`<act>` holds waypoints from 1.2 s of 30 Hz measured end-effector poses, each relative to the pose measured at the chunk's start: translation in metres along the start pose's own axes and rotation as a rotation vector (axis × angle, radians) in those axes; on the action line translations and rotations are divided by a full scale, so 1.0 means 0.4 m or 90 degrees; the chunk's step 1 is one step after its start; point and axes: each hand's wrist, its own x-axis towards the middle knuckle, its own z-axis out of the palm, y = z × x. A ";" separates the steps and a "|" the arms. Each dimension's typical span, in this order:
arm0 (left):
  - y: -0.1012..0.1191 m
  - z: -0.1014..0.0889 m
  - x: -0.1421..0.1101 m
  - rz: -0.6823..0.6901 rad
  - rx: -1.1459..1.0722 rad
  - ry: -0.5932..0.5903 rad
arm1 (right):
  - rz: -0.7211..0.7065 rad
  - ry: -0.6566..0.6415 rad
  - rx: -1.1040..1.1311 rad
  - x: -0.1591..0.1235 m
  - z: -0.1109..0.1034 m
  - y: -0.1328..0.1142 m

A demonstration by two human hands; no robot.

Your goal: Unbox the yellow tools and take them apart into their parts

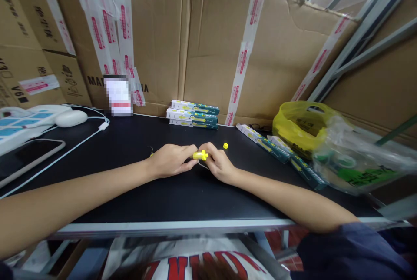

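Note:
My left hand [172,159] is closed, thumb and fingers pinching a small yellow plastic tool [199,155] whose knobbed end points right. My right hand [219,163] meets it at that end, its fingers curled in. From under those fingers sticks a bent metal wire [203,165]; whether it joins the yellow tool is hidden. Behind my left wrist shows a bit of yellow with a thin dark wire [151,152], mostly covered. A small yellow cap [225,145] lies on the black tabletop [182,201], just beyond my right hand.
Several slim printed boxes [193,117] are stacked at the back; two more boxes [265,144] lie at the right by a yellow plastic bag [293,128] and a clear bag [361,162]. Left are a power strip [32,119], a phone [29,158] and white cables. Cardboard [156,45] walls the back.

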 end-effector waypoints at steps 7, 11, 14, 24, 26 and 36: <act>-0.012 0.004 -0.010 0.033 0.063 -0.004 | 0.011 -0.056 -0.041 0.004 -0.007 0.014; -0.015 0.010 -0.016 0.031 0.081 0.003 | 0.001 -0.057 -0.041 0.010 -0.008 0.022; -0.015 0.014 -0.018 0.012 0.091 0.011 | -0.006 -0.049 -0.035 0.015 -0.010 0.024; -0.010 0.009 -0.012 0.017 0.104 -0.055 | -0.049 -0.134 -0.090 0.010 -0.028 0.041; -0.009 0.008 -0.010 0.017 0.112 -0.075 | -0.053 -0.162 -0.102 0.013 -0.037 0.043; -0.007 0.006 -0.004 0.017 0.097 -0.122 | -0.071 -0.251 -0.145 0.026 -0.068 0.035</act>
